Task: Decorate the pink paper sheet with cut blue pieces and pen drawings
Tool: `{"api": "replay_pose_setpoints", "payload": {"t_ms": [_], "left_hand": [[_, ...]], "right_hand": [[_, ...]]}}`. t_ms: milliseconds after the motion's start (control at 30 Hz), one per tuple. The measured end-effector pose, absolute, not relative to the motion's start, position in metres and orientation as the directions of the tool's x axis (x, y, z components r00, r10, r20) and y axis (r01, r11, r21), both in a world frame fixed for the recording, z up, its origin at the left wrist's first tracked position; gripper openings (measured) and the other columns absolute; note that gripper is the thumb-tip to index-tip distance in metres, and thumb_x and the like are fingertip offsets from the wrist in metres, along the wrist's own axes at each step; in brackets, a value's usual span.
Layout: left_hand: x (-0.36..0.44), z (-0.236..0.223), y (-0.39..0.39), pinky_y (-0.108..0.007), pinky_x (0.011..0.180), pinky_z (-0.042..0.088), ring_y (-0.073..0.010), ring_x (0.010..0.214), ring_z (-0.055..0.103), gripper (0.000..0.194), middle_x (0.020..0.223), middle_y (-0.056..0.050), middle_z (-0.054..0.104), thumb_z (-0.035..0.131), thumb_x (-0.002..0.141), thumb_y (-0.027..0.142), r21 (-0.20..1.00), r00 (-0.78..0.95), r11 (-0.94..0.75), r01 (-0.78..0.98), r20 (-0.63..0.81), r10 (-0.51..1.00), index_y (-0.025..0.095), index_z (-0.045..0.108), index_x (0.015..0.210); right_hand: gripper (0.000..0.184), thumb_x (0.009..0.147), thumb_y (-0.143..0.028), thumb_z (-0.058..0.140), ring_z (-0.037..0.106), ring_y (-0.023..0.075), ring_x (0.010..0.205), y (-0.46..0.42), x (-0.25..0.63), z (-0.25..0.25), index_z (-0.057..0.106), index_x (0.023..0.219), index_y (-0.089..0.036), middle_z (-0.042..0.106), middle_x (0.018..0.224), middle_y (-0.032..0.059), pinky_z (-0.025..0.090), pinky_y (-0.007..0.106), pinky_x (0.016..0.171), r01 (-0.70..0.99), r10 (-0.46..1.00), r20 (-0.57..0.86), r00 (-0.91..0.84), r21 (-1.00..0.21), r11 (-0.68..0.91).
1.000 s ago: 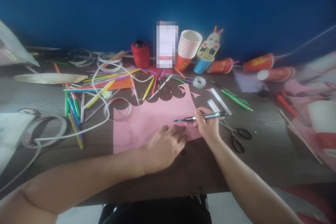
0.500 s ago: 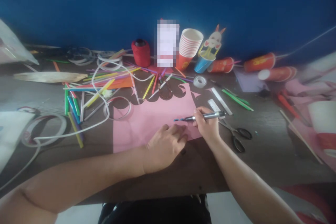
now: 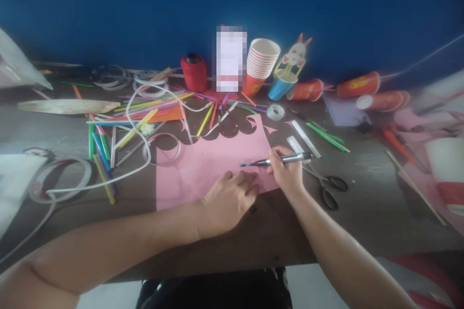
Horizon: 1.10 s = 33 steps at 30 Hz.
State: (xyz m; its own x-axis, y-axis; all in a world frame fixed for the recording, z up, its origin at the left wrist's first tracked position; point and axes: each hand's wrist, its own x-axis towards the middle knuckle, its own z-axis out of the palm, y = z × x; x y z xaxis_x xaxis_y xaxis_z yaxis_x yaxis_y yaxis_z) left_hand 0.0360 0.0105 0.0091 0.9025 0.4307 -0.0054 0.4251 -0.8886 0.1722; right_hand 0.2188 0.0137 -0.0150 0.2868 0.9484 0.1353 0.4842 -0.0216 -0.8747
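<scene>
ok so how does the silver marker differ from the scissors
The silver marker is held in the right hand; the scissors lie on the tabletop, unheld. The marker is one straight barrel, whereas the scissors end in two loop handles. Both show silver and black parts.

The bent left arm [image 3: 126, 241] slanted inward, the left hand [image 3: 230, 203] lying palm down with fingers [image 3: 226, 177] curled; the right arm [image 3: 333, 236] reached forward from the lower right, the right hand [image 3: 288, 171] held in a pinch.

Stacked paper cups [image 3: 260, 66], red spool [image 3: 194, 75]
</scene>
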Motion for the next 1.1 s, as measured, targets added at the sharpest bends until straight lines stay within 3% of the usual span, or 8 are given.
{"api": "replay_pose_setpoints", "payload": {"t_ms": [1100], "left_hand": [[0.0353,0.0103,0.0115,-0.037,0.078,0.042,-0.0243,0.110,0.047,0.035,0.133,-0.011,0.045,0.039,0.086,0.018,0.188,0.904,-0.887,0.422,-0.012,0.427,0.015,0.049,0.119]], "right_hand": [[0.024,0.082,-0.025,0.047,0.045,0.0090,0.036,0.0150,0.2227,-0.0182,0.049,0.058,-0.019,0.043,0.039,-0.0070,0.036,0.021,0.040,0.394,0.941,0.095,0.326,-0.918,-0.043]]}}
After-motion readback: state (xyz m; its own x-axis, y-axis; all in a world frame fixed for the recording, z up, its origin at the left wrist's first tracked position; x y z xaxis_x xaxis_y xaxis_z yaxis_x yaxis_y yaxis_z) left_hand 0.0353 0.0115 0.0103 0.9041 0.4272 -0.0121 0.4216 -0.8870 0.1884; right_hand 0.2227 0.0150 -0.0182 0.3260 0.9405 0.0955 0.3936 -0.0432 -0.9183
